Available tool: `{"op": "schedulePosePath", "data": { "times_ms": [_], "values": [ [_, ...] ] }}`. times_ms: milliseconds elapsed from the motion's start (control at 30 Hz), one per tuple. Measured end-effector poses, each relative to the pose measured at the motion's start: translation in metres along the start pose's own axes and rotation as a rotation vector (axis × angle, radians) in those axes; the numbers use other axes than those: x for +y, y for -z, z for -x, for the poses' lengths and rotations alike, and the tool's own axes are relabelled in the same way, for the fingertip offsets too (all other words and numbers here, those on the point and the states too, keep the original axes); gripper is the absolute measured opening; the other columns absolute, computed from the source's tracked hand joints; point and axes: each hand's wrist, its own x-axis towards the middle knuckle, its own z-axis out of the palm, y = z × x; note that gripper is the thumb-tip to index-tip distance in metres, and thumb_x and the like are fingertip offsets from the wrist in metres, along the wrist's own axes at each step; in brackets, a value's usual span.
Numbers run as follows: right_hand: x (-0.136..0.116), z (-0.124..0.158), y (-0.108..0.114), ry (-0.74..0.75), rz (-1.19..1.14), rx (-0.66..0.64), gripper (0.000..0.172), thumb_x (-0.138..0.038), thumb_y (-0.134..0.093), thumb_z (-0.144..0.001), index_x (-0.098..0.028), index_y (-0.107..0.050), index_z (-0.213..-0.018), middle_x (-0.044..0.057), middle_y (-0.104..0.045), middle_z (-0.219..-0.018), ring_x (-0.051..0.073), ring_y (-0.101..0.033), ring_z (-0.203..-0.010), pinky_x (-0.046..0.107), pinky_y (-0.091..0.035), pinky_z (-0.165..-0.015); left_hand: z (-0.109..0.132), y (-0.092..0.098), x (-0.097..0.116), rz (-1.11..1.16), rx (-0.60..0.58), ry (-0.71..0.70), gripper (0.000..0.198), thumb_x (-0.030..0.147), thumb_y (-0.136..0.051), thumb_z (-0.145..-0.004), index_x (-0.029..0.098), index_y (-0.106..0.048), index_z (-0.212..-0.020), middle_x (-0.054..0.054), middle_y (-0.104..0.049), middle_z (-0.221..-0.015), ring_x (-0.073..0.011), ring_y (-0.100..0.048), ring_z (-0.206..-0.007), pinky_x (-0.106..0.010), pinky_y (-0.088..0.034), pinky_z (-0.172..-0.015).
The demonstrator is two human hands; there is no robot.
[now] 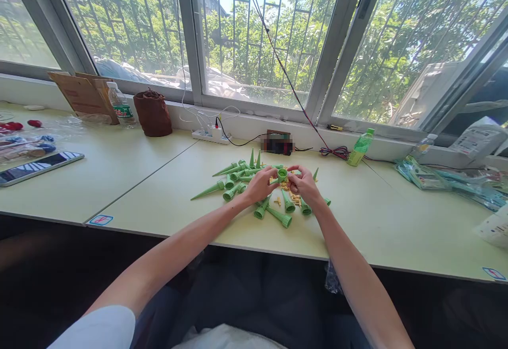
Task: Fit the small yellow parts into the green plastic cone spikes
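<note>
My left hand (262, 184) is closed on a green plastic cone (282, 174), whose round open end faces me. On the cone's other side, my right hand (303, 184) has its fingers pinched together at the rim; whatever they grip is too small to name. Many similar green cones lie around both hands, such as one pointing left (208, 190) and one nearer the front edge (281, 217). Two cones stand upright (255, 159) behind my left hand. Small yellow pieces (294, 198) are scattered between and under the hands.
Along the window sit a power strip (212, 136), a brown bag (152, 113), a water bottle (121, 107) and a green bottle (360, 148). A phone (39, 168) lies at the left. Plastic packets (448, 180) lie at the right. A dark cable hangs to the tabletop.
</note>
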Motion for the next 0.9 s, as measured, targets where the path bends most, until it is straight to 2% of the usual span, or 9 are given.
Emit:
{"op": "schedulePosePath", "data": {
  "times_ms": [133, 233, 400, 533, 667, 833, 900],
  "values": [
    [-0.001, 0.001, -0.001, 0.001, -0.010, -0.034, 0.041, -0.044, -0.070, -0.069, -0.021, -0.048, -0.095, -0.008, -0.055, -0.047, 0.005, -0.034, -0.031, 0.016, -0.022, -0.032, -0.001, 0.001, -0.001, -0.096, 0.055, 0.081, 0.012, 0.026, -0.066, -0.078, 0.016, -0.060, -0.079, -0.002, -0.059, -0.079, -0.0127, -0.050, -0.064, -0.024, -0.037, -0.062],
    [0.000, 0.000, -0.001, 0.003, -0.008, -0.054, 0.042, -0.045, -0.070, -0.069, -0.021, -0.048, -0.095, -0.008, -0.055, -0.047, 0.005, -0.033, -0.030, 0.017, -0.022, -0.031, -0.001, 0.000, -0.006, -0.139, 0.025, 0.109, 0.016, 0.027, -0.063, -0.079, 0.015, -0.063, -0.068, -0.003, -0.061, -0.069, -0.0142, -0.051, -0.064, -0.024, -0.035, -0.062],
    [0.003, -0.001, 0.000, 0.009, -0.005, -0.082, 0.042, -0.047, -0.070, -0.070, -0.021, -0.048, -0.095, -0.008, -0.055, -0.047, 0.005, -0.033, -0.030, 0.017, -0.022, -0.030, -0.003, -0.003, -0.011, -0.105, -0.011, 0.097, 0.023, 0.024, -0.056, -0.082, 0.013, -0.068, -0.066, -0.003, -0.061, -0.062, -0.0118, -0.048, -0.058, -0.023, -0.033, -0.058],
    [0.002, 0.000, 0.000, 0.007, -0.011, -0.104, 0.039, -0.045, -0.069, -0.072, -0.021, -0.049, -0.095, -0.008, -0.055, -0.047, 0.005, -0.032, -0.029, 0.017, -0.023, -0.030, -0.005, 0.000, -0.007, 0.056, -0.027, 0.131, 0.020, 0.024, -0.056, -0.078, 0.012, -0.070, -0.069, -0.002, -0.063, -0.062, -0.0106, -0.049, -0.057, -0.022, -0.035, -0.058],
    [0.000, 0.001, 0.000, 0.003, 0.000, -0.101, 0.039, -0.045, -0.070, -0.072, -0.021, -0.049, -0.094, -0.008, -0.056, -0.047, 0.005, -0.033, -0.029, 0.017, -0.023, -0.030, -0.006, 0.004, -0.001, 0.277, -0.026, 0.223, 0.024, 0.033, -0.058, -0.078, 0.012, -0.069, -0.079, 0.000, -0.061, -0.059, -0.0105, -0.050, -0.052, -0.022, -0.038, -0.052],
    [0.002, 0.001, 0.000, 0.004, 0.017, -0.098, 0.040, -0.047, -0.069, -0.072, -0.021, -0.048, -0.094, -0.008, -0.055, -0.047, 0.005, -0.034, -0.028, 0.017, -0.024, -0.029, -0.006, 0.009, 0.006, 0.552, -0.132, 0.331, 0.040, 0.051, -0.044, -0.089, 0.015, -0.060, -0.079, 0.003, -0.047, -0.043, -0.0082, -0.037, -0.035, -0.022, -0.029, -0.038],
    [0.003, 0.000, 0.000, 0.007, 0.027, -0.089, 0.040, -0.047, -0.069, -0.072, -0.021, -0.048, -0.093, -0.008, -0.056, -0.046, 0.006, -0.034, -0.027, 0.017, -0.024, -0.029, -0.005, 0.010, 0.008, 0.621, -0.157, 0.346, 0.042, 0.056, -0.048, -0.088, 0.015, -0.060, -0.085, 0.004, -0.046, -0.043, -0.0074, -0.036, -0.034, -0.021, -0.026, -0.036]
  ]
}}
